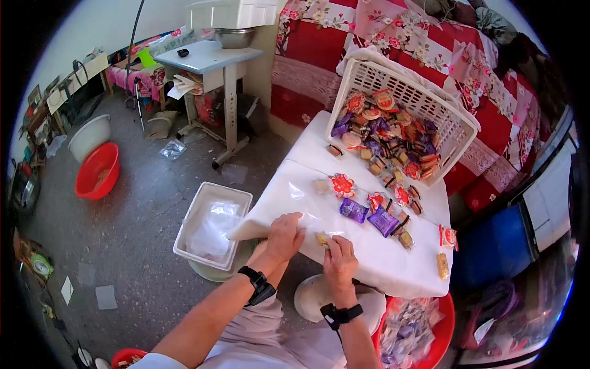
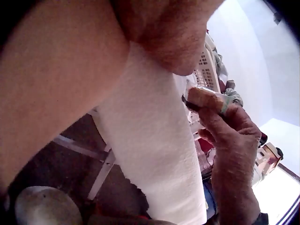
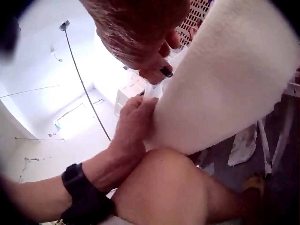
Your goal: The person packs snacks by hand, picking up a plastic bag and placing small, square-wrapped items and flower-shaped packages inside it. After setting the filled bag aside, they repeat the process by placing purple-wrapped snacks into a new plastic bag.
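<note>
The white-covered table (image 1: 375, 264) bears illegibly printed packets (image 1: 383, 221); the right grip (image 1: 340, 261) pinches a snack (image 1: 321, 238), the left grip (image 1: 284, 237) hard to judge.

No lettering can be read; the purple wrappers (image 1: 383, 222) perhaps carry print, too small.

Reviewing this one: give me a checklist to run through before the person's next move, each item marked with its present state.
1. Right hand has a snack pinched: ok.
2. Left hand has a firm grip on something: cannot tell from these views.
3. Loose snacks lie on the table beyond the hands: ok.
4. Crate opens toward the hands: ok, tipped with snacks inside.
5. White bin holds clear plastic: ok.
6. Red tub by the table's near edge is empty: not ok, packs fill much of it.
</note>
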`<state>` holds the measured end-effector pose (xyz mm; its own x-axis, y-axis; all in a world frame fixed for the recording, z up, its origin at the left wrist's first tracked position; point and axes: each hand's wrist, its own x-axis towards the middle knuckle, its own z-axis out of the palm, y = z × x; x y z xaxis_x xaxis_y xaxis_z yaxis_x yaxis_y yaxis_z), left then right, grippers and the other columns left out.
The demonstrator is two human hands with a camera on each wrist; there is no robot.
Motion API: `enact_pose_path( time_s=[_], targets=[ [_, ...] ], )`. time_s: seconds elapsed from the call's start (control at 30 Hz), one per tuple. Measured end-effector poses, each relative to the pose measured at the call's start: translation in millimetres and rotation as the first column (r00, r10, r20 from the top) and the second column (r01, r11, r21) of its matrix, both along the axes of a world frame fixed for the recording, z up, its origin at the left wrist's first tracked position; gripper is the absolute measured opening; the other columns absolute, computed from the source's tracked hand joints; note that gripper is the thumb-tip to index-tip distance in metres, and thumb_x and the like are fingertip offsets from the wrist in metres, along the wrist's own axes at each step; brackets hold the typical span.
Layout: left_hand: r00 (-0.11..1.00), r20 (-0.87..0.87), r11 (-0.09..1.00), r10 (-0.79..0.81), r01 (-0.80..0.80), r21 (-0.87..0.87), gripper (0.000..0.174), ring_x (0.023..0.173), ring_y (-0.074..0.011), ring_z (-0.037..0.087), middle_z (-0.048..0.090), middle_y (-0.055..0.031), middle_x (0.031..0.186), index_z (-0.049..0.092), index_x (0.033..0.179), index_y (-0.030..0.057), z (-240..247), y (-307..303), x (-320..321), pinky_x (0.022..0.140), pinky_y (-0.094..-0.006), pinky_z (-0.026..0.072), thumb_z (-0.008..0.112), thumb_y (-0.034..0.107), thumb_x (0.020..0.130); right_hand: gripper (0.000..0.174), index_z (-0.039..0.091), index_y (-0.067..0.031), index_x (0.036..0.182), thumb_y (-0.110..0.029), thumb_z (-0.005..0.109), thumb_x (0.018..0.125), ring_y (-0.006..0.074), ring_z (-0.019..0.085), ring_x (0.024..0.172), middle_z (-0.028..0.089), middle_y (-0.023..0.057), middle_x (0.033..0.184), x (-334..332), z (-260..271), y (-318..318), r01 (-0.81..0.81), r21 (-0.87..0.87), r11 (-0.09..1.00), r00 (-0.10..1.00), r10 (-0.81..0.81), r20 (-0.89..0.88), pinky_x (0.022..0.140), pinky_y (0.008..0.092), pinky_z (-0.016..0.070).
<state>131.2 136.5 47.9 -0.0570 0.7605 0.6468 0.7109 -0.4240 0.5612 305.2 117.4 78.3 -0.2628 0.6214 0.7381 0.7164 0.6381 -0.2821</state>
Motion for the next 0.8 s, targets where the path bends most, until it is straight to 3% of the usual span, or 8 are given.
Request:
enact_pose_path(
  time_s=[0.2,0.27,0.5,0.6,0.67,0.7,0.77,0.8],
  targets=[
    [1.000,-0.006,0.999,-0.017,0.018,0.035,0.040,0.091,-0.0358,0.055,0.058,-0.0174,0.098,0.050,0.110,-0.0007,2,-1,-1,0.080,-0.0441,0.0424,0.062,0.008,0.072,0.030,0.063,-0.0097,0.096,-0.004,0.064,0.067,0.0246,0.053,0.085,0.056,0.0057,0.094,-25,-3,16,0.153,0.040,0.987,0.983,-0.156,0.095,0.070,0.0367,0.0433],
    [1.000,-0.015,0.999,-0.010,0.011,0.044,0.040,0.090,-0.0358,0.055,0.058,-0.0173,0.097,0.050,0.110,-0.0005,1,-1,-1,0.080,-0.0441,0.0423,0.061,0.007,0.072,0.024,0.063,-0.0080,0.095,-0.007,0.060,0.072,0.0248,0.052,0.085,0.056,0.0065,0.093,-32,-6,21,0.170,-0.077,0.982,0.956,-0.146,0.255,0.070,0.0370,0.0403],
    [1.000,-0.001,1.000,-0.017,0.017,-0.025,0.042,0.092,-0.0362,0.055,0.058,-0.0166,0.099,0.048,0.111,0.0015,-2,0,0,0.081,-0.0450,0.0421,0.062,0.006,0.071,0.012,0.060,-0.0021,0.085,-0.007,0.053,0.076,0.0298,0.053,0.088,0.056,0.0111,0.094,-36,-2,17,-0.019,0.064,0.998,0.983,0.007,0.185,0.079,0.0429,0.0425],
    [1.000,-0.005,1.000,-0.016,0.016,0.001,0.041,0.091,-0.0364,0.055,0.058,-0.0167,0.098,0.048,0.111,0.0014,-3,1,0,0.080,-0.0453,0.0420,0.062,0.006,0.072,0.009,0.059,0.0016,0.084,-0.005,0.054,0.079,0.0357,0.054,0.086,0.058,0.0181,0.096,-36,3,21,-0.003,-0.133,0.991,0.978,0.031,0.206,0.078,0.0451,0.0429],
    [1.000,-0.001,1.000,-0.018,0.018,0.006,0.039,0.091,-0.0367,0.055,0.058,-0.0172,0.097,0.049,0.110,0.0009,-4,1,0,0.079,-0.0455,0.0420,0.060,0.005,0.072,0.016,0.059,0.0007,0.089,-0.009,0.053,0.078,0.0367,0.053,0.099,0.056,0.0230,0.104,-37,-2,32,0.056,-0.435,0.899,0.894,0.149,0.422,0.086,0.0461,0.0416],
    [1.000,0.002,1.000,-0.020,0.020,0.009,0.038,0.090,-0.0370,0.055,0.058,-0.0177,0.097,0.049,0.109,0.0005,-3,1,-1,0.079,-0.0458,0.0419,0.059,0.005,0.073,0.016,0.059,0.0007,0.089,-0.009,0.053,0.078,0.0367,0.053,0.099,0.056,0.0230,0.104,-40,4,37,0.053,-0.432,0.900,0.895,0.150,0.421,0.086,0.0461,0.0416],
    [1.000,0.000,0.999,-0.018,0.018,0.032,0.038,0.089,-0.0366,0.054,0.057,-0.0174,0.095,0.049,0.108,0.0000,-3,2,-1,0.078,-0.0455,0.0418,0.058,0.003,0.071,0.023,0.059,0.0024,0.095,-0.011,0.054,0.077,0.0375,0.052,0.101,0.056,0.0232,0.108,-47,17,48,0.140,-0.671,0.728,0.833,0.280,0.477,0.085,0.0468,0.0416],
    [1.000,0.001,0.998,-0.019,0.018,0.054,0.039,0.088,-0.0363,0.054,0.057,-0.0170,0.094,0.049,0.107,-0.0005,-3,2,0,0.076,-0.0453,0.0417,0.057,0.002,0.070,0.023,0.059,0.0024,0.095,-0.011,0.054,0.077,0.0375,0.052,0.101,0.056,0.0232,0.108,-48,8,54,0.138,-0.671,0.729,0.834,0.280,0.476,0.085,0.0468,0.0416]
  ],
)
